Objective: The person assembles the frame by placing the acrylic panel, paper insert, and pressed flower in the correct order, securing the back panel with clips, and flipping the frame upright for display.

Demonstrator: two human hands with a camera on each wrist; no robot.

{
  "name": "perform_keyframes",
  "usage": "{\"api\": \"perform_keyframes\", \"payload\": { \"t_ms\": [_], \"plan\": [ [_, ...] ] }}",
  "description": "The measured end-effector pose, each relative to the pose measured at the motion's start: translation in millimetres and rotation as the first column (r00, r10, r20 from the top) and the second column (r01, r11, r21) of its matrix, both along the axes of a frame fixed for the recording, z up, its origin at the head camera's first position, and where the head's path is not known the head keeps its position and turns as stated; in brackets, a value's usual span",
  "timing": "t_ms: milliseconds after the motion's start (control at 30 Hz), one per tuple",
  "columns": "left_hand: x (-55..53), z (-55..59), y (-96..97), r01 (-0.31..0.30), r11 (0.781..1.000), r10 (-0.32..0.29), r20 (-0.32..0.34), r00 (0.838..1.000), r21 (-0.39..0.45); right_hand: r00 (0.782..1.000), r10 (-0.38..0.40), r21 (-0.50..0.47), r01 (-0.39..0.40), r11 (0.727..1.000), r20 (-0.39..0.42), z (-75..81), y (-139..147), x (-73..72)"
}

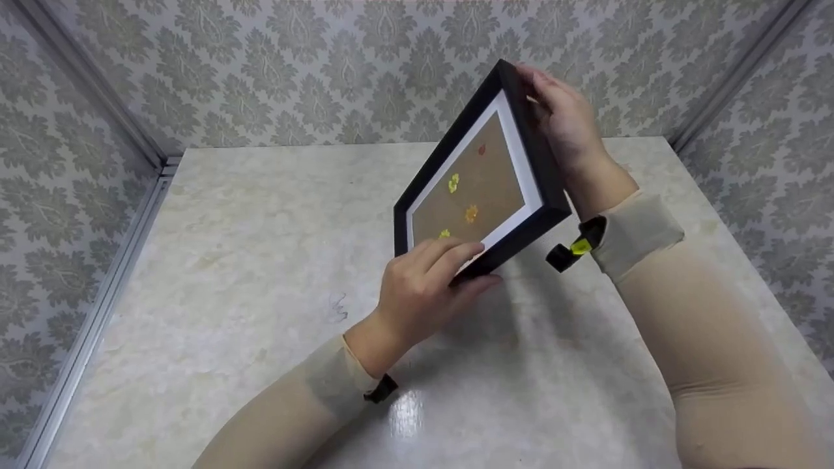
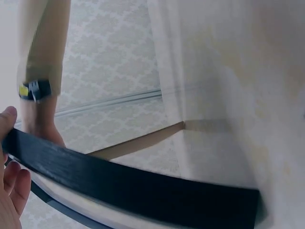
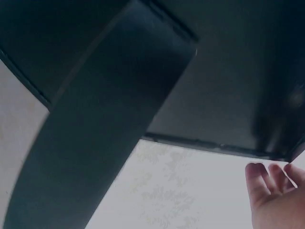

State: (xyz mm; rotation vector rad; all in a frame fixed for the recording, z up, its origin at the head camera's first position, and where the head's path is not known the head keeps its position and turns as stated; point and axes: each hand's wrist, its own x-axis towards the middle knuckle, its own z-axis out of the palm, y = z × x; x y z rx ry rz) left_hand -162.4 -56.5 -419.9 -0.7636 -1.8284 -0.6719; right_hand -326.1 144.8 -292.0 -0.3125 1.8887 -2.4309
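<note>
A black picture frame (image 1: 552, 185) with a white mat is held tilted above the table. Small yellow, orange and red flower-like shapes (image 1: 471, 213) lie on its brown backing. My left hand (image 1: 423, 290) grips the lower edge, fingers over the front and thumb beneath. The right hand (image 1: 573, 127) holds the upper right side near the corner, its fingertips partly hidden behind the frame. From the right wrist, the dark back of the frame shows with a black stand leg (image 3: 95, 114) swung out; the right hand's fingers (image 3: 259, 183) are at the edge by a corner.
Beneath the frame is a pale marbled table (image 1: 247, 260) with a small scribble-like mark (image 1: 338, 307) on it. Patterned wall panels (image 1: 352, 71) stand behind and on both sides, with metal rails (image 1: 98, 332) along the left. Each wrist wears a black strapped device (image 1: 573, 247).
</note>
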Motion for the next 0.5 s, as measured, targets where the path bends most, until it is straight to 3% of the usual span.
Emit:
{"api": "perform_keyframes", "payload": {
  "t_ms": [100,167,200,267,300,367,500],
  "plan": [
    [-6.1,0.2,-13.6,0.036,0.999,-0.037,0.047,0.998,0.023,0.999,-0.035,-0.083,0.034,0.996,-0.007,-2.4,2.6,17.2],
    [-14.3,0.6,-25.8,0.065,0.996,-0.073,0.128,0.989,0.062,0.997,-0.075,-0.127,0.071,0.989,-0.027,-5.7,5.4,31.7],
    [-19.9,1.0,-32.4,0.074,0.993,-0.091,0.188,0.978,0.092,0.995,-0.088,-0.151,0.079,0.985,-0.049,-8.4,7.6,39.7],
    [-34.5,1.7,-46.6,0.058,0.987,-0.105,0.324,0.94,0.151,0.988,-0.114,-0.194,0.092,0.977,-0.106,-14.1,12.3,57.3],
    [-43.7,1.6,-53.5,0.037,0.984,-0.105,0.397,0.912,0.176,0.982,-0.127,-0.207,0.097,0.973,-0.137,-17.1,14.8,66.8],
    [-64.2,-0.5,-67.1,-0.02,0.979,-0.095,0.536,0.839,0.204,0.971,-0.155,-0.253,0.106,0.962,-0.183,-22.3,18.8,86.7],
    [-105.7,-9.8,-90.6,-0.088,0.981,-0.074,0.746,0.662,0.175,0.956,-0.169,-0.337,0.081,0.938,-0.24,-33.1,21.5,123.3]
  ]
}}
